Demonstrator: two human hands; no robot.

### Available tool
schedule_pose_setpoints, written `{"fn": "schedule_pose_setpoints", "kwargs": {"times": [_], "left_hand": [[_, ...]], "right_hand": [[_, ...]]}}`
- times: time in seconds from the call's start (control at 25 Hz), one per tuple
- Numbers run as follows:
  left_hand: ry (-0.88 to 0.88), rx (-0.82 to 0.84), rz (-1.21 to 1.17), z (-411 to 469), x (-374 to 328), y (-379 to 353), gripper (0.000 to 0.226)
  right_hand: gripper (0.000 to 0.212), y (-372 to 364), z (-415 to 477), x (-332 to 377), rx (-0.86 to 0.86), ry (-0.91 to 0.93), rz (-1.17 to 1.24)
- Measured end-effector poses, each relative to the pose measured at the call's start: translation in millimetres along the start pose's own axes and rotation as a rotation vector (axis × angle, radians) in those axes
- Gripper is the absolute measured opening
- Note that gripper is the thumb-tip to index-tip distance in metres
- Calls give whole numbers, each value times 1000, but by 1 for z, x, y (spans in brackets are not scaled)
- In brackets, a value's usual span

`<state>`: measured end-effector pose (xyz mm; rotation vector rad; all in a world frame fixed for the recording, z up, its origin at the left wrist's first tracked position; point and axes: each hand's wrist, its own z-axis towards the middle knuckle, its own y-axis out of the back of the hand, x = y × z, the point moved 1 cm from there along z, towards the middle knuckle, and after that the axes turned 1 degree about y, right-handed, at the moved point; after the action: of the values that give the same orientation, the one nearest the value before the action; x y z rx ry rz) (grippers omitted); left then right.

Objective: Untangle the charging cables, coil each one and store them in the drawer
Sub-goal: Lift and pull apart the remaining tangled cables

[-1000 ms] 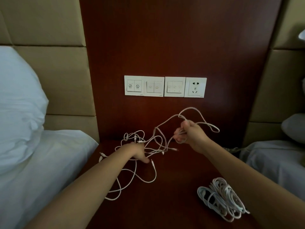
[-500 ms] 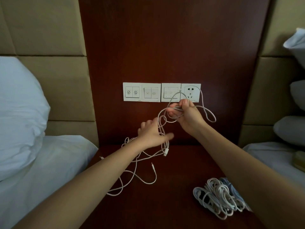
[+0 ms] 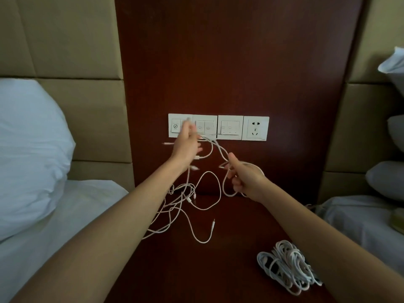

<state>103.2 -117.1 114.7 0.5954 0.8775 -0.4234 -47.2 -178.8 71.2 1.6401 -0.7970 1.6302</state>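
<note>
Dim, warm light; the pillow [image 3: 30, 149] at nine o'clock is brightest. The left hand [image 3: 185, 147] is motion-blurred, edges bowed.

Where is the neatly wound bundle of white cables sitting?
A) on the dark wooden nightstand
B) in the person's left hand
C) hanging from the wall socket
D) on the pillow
A: the wound bundle lies on the dark nightstand, at its near right side, apart from the loose tangle.
</note>
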Motion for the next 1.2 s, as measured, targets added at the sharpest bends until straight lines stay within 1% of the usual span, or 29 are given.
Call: {"fn": "schedule_pose_setpoints", "kwargs": {"times": [0.04, 0.08, 0.12, 0.16, 0.2, 0.24, 0.28, 0.36, 0.4, 0.44, 0.48, 0.6, 0.64, 0.68, 0.76, 0.8, 0.88, 0.92, 0.96, 1.0, 1.08, 1.12, 1.16, 1.2], "left_hand": [[-50, 52, 138, -1, 0, 3, 20], [-111, 21, 246, 0, 2, 8, 21], [-136, -26, 295, 0, 5, 14, 21], [-159, -65, 344, 3, 13, 18, 20], [-182, -51, 422, 6, 20, 23, 20], [-148, 4, 496, 8, 28, 25, 19], [-64, 72, 541, 6, 35, 26, 20], [162, 128, 646, -4, 48, 25, 22], [239, 128, 702, -11, 56, 24, 22], [288, 171, 757, -18, 63, 22, 21], [323, 248, 796, -24, 71, 19, 22], [418, 580, 970, -39, 79, 11, 32], [451, 654, 962, -45, 72, 10, 35], [496, 684, 883, -48, 66, 9, 35], [496, 660, 698, -49, 51, 5, 32], [450, 623, 688, -51, 44, 4, 27], [296, 554, 885, -59, 26, 3, 21], [206, 505, 954, -64, 20, 2, 23], [128, 457, 928, -68, 16, -1, 26], [65, 420, 822, -70, 16, -5, 24], [6, 311, 508, -74, 19, -11, 8], [8, 261, 397, -74, 25, -13, 20], [26, 259, 321, -75, 30, -13, 41], [52, 296, 303, -77, 39, -15, 62]], "right_hand": [[46, -1, -2, -3, 24, -42, -69], [52, -1, -3, -7, 43, -80, -125], [54, 0, -4, -9, 60, -107, -147], [51, 3, -5, -10, 85, -123, -143], [45, 6, -7, -9, 126, -133, -148], [39, 9, -10, -7, 179, -134, -175], [34, 11, -13, -4, 228, -124, -196], [32, 13, -18, 1, 269, -52, -144], [32, 14, -21, 3, 248, -1, -83], [32, 16, -23, 5, 202, 50, -22], [32, 19, -24, 6, 139, 96, 38], [32, 33, -25, 0, -16, 182, 232], [32, 36, -25, -3, -37, 197, 273], [31, 39, -25, -6, -47, 206, 294], [31, 41, -26, -12, -49, 214, 302], [30, 41, -27, -16, -45, 218, 299], [30, 38, -28, -24, -38, 236, 292], [30, 36, -28, -28, -35, 244, 282], [30, 33, -29, -32, -31, 248, 266], [30, 31, -31, -36, -25, 248, 246], [31, 27, -35, -45, -5, 247, 209], [31, 26, -38, -49, 8, 250, 197], [32, 25, -41, -52, 24, 255, 190], [32, 25, -45, -56, 48, 260, 193]]}}
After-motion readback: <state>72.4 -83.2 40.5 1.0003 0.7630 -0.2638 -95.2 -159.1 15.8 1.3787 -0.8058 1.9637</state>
